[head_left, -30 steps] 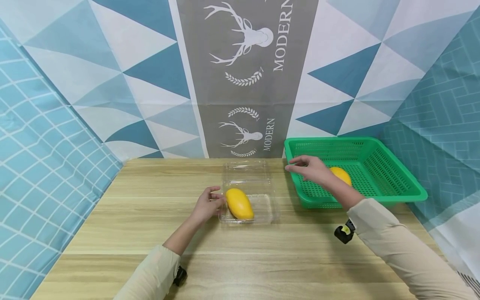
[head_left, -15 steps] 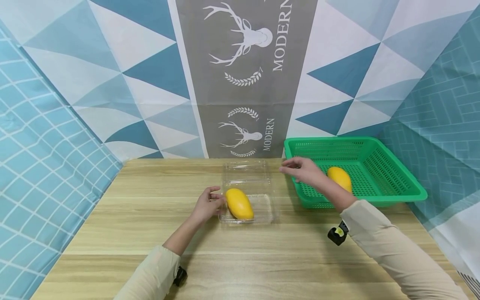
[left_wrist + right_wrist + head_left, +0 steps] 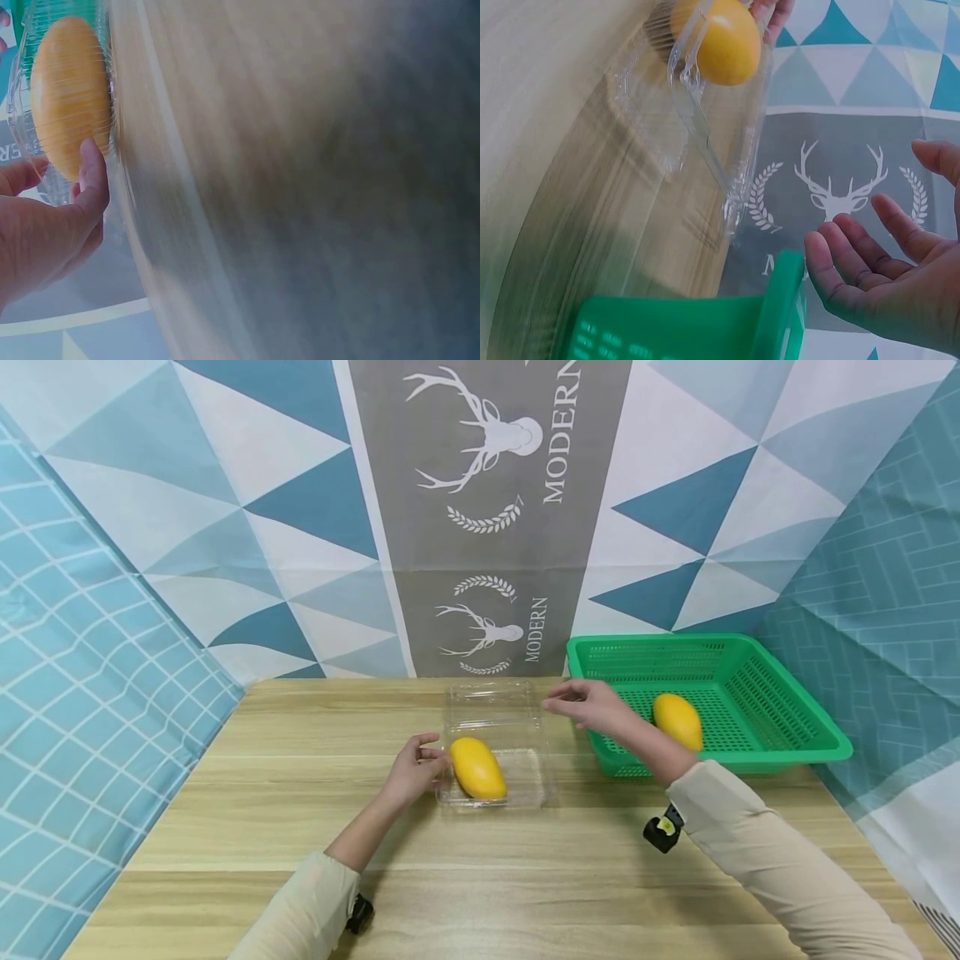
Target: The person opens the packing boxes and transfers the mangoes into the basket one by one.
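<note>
A clear plastic clamshell box (image 3: 525, 772) lies with its lid raised at the middle of the table. Inside its left half rests a yellow mango (image 3: 477, 768). My left hand (image 3: 414, 770) pinches the box's left wall between thumb and fingers; the left wrist view shows the thumb (image 3: 91, 176) right beside the mango's end. My right hand (image 3: 592, 703) holds nothing and hovers between the box and the green basket (image 3: 795, 693), over the basket's left rim. In the right wrist view its fingers (image 3: 847, 251) are loosely bent and spread. A second mango (image 3: 677, 722) lies in the basket.
The wooden table (image 3: 480, 885) runs up to a patterned backdrop (image 3: 300, 527) at the back. Blue patterned sheets hang at both sides. The basket stands at the back right, close to the right-hand sheet (image 3: 885, 610).
My right hand has moved left from over the basket toward the box, uncovering more of the mango in the basket. The left hand, the box and both mangoes have stayed in place.
</note>
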Motion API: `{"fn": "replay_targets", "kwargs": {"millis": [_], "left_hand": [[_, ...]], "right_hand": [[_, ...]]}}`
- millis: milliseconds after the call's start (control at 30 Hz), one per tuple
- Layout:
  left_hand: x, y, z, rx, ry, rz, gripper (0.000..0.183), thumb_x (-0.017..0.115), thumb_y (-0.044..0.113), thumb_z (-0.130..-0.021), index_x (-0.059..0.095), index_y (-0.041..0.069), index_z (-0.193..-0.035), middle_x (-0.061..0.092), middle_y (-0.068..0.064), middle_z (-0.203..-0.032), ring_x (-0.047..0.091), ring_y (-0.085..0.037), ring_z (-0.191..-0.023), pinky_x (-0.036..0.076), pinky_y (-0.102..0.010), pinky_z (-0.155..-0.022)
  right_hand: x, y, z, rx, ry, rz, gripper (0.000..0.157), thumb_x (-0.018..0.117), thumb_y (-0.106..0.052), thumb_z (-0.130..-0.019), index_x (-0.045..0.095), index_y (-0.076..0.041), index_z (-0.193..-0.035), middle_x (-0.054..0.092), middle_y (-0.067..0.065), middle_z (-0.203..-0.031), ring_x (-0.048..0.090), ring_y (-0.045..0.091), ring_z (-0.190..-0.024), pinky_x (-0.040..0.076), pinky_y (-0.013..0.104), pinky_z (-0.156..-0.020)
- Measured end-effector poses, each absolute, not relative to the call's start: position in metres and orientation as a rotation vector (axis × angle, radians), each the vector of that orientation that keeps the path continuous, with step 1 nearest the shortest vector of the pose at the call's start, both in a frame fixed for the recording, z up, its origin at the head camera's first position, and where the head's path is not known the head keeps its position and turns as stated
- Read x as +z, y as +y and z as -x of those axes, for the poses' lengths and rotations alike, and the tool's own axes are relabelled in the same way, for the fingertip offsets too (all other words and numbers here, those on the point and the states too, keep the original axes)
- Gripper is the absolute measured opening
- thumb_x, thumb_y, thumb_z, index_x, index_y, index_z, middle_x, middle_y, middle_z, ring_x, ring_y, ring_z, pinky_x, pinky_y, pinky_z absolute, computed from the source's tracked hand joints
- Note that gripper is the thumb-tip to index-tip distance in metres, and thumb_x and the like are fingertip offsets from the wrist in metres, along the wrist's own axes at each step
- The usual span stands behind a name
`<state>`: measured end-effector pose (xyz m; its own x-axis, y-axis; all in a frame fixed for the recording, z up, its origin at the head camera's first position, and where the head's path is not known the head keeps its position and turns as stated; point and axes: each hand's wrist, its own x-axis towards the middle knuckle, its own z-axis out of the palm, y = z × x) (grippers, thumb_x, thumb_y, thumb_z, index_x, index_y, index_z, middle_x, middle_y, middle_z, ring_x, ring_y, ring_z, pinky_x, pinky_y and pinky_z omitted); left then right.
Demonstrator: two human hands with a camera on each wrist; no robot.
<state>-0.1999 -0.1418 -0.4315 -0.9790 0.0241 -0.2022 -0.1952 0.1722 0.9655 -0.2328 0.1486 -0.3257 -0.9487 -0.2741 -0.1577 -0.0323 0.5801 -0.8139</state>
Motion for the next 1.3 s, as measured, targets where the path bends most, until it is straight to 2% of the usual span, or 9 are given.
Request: {"fn": "replay_targets", "kwargs": {"millis": [300, 533, 767, 933, 1100, 1300], "left_hand": [[-0.431, -0.142, 0.199, 1.928, 2.256, 0.158, 0.052, 0.059, 0.006, -0.091, 0.036, 0.002, -0.138, 0.049, -0.02, -0.115, 0.059, -0.025, -0.095, 0.058, -0.042, -0.078], [-0.431, -0.142, 0.199, 1.928, 2.252, 0.163, 0.052, 0.058, 0.006, -0.091, 0.036, 0.002, -0.137, 0.049, -0.02, -0.116, 0.059, -0.026, -0.096, 0.058, -0.042, -0.079], [-0.432, -0.142, 0.2, 1.924, 2.244, 0.181, 0.051, 0.059, 0.006, -0.09, 0.037, 0.004, -0.136, 0.049, -0.019, -0.116, 0.059, -0.022, -0.094, 0.059, -0.04, -0.078], [-0.432, -0.143, 0.2, 1.929, 2.242, 0.177, 0.051, 0.059, 0.006, -0.09, 0.037, 0.003, -0.136, 0.049, -0.02, -0.116, 0.058, -0.022, -0.093, 0.059, -0.041, -0.078], [-0.431, -0.143, 0.199, 1.926, 2.242, 0.172, 0.052, 0.059, 0.007, -0.09, 0.037, 0.004, -0.137, 0.049, -0.02, -0.117, 0.059, -0.023, -0.093, 0.059, -0.04, -0.078], [-0.43, -0.143, 0.198, 1.931, 2.226, 0.159, 0.053, 0.059, 0.006, -0.091, 0.034, 0.004, -0.138, 0.048, -0.021, -0.118, 0.06, -0.025, -0.093, 0.058, -0.041, -0.078]], "right_hand": [[-0.331, 0.135, 0.231, -1.305, 2.513, 0.254, 0.045, 0.063, -0.036, -0.088, 0.057, -0.009, -0.124, 0.06, 0.011, -0.119, 0.056, 0.025, -0.107, 0.055, 0.033, -0.078], [-0.334, 0.125, 0.23, -1.289, 2.513, 0.277, 0.045, 0.062, -0.035, -0.089, 0.057, -0.008, -0.125, 0.061, 0.011, -0.116, 0.058, 0.024, -0.102, 0.056, 0.032, -0.076], [-0.34, 0.117, 0.23, -1.301, 2.5, 0.286, 0.042, 0.062, -0.035, -0.089, 0.058, -0.01, -0.123, 0.061, 0.01, -0.117, 0.057, 0.026, -0.104, 0.055, 0.032, -0.075], [-0.343, 0.112, 0.229, -1.298, 2.494, 0.323, 0.044, 0.063, -0.037, -0.088, 0.059, -0.01, -0.122, 0.061, 0.01, -0.117, 0.057, 0.025, -0.104, 0.056, 0.039, -0.081], [-0.345, 0.107, 0.229, -1.313, 2.476, 0.336, 0.045, 0.064, -0.037, -0.087, 0.059, -0.009, -0.122, 0.062, 0.01, -0.115, 0.057, 0.027, -0.104, 0.056, 0.033, -0.076], [-0.347, 0.1, 0.225, -1.352, 2.432, 0.293, 0.04, 0.065, -0.033, -0.087, 0.06, -0.011, -0.12, 0.062, 0.008, -0.113, 0.058, 0.022, -0.1, 0.053, 0.027, -0.071]]}}
